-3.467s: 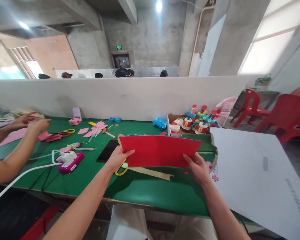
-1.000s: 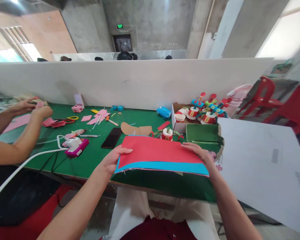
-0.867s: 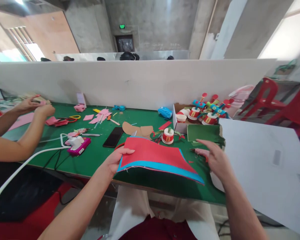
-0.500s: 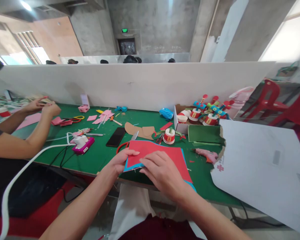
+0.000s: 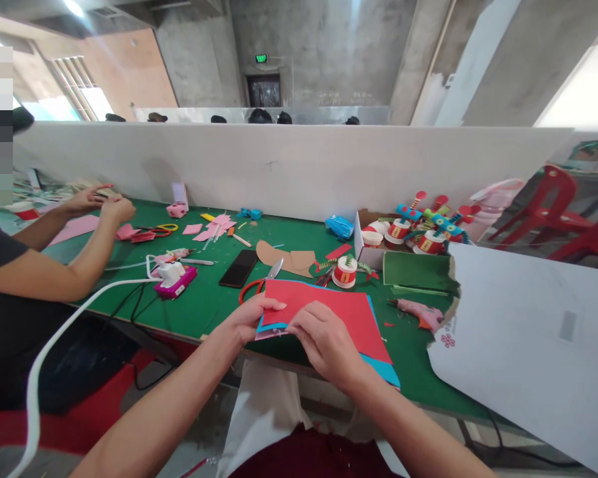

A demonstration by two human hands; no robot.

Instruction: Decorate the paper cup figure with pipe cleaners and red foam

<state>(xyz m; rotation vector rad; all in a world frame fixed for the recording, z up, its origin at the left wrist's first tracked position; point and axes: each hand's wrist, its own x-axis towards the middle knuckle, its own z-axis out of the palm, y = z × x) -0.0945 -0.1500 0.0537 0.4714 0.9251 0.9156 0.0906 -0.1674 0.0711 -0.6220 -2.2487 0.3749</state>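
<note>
A stack of foam sheets lies over the near edge of the green table (image 5: 204, 302), a red sheet (image 5: 343, 309) on top, a blue sheet (image 5: 383, 368) and a pink one under it. My left hand (image 5: 252, 315) grips the stack's left corner, thumb on top. My right hand (image 5: 323, 342) pinches the sheet edges at that same corner, fingers closed on them. Red-handled scissors (image 5: 259, 284) lie just beyond the stack.
A phone (image 5: 238, 268), a pink glue gun (image 5: 418, 312), a red-and-white paper cup (image 5: 345, 272), brown cut-outs (image 5: 286, 257), and a box of finished cup toys (image 5: 418, 226) are on the table. A large white sheet (image 5: 528, 332) covers the right. Another person's hands (image 5: 104, 206) work at left.
The stack came down to the table edge. My right hand let go of its right end and moved across to the left corner, beside my left hand. The view shifted left.
</note>
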